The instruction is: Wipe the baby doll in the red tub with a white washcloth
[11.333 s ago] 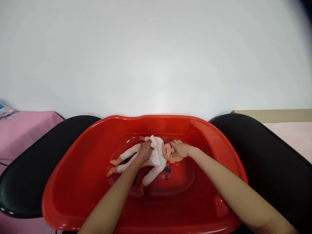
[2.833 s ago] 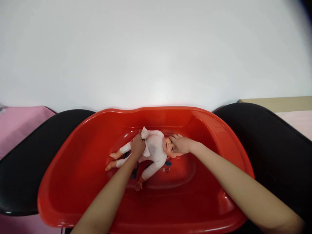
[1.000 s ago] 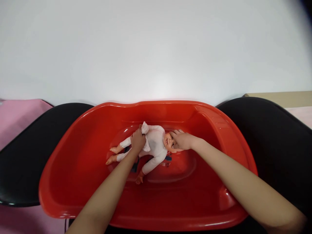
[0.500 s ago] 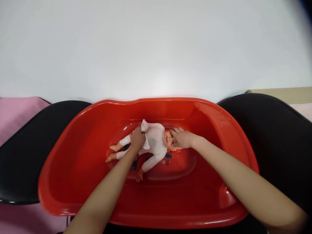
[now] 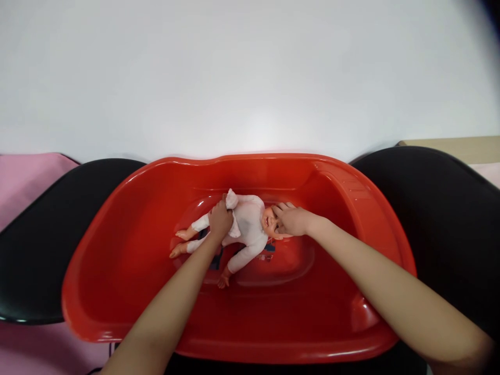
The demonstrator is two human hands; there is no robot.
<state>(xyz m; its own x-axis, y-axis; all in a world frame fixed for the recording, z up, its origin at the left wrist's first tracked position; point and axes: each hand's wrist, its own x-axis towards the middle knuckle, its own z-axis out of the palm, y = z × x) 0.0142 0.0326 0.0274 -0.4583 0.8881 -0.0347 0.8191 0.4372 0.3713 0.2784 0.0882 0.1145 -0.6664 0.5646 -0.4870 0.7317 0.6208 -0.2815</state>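
Observation:
A baby doll [image 5: 250,225] in a white suit lies on its back in the middle of a red plastic tub [image 5: 128,271], head to the right, bare feet to the left. My left hand [image 5: 219,222] is closed over the doll's waist and far arm, gripping the white cloth there. My right hand [image 5: 292,221] rests over the doll's face and head, fingers curved around it. One doll arm sticks out toward me.
The tub sits across two black chair seats, one on the left [image 5: 47,234] and one on the right [image 5: 441,219]. A white wall [image 5: 250,78] rises behind. Pink cloth [image 5: 27,174] shows at far left, a beige surface [image 5: 453,143] at far right.
Both hands stay on the doll; the left hand has shifted from the chest to the waist and far arm. The view has tilted so the tub sits a little higher in the picture.

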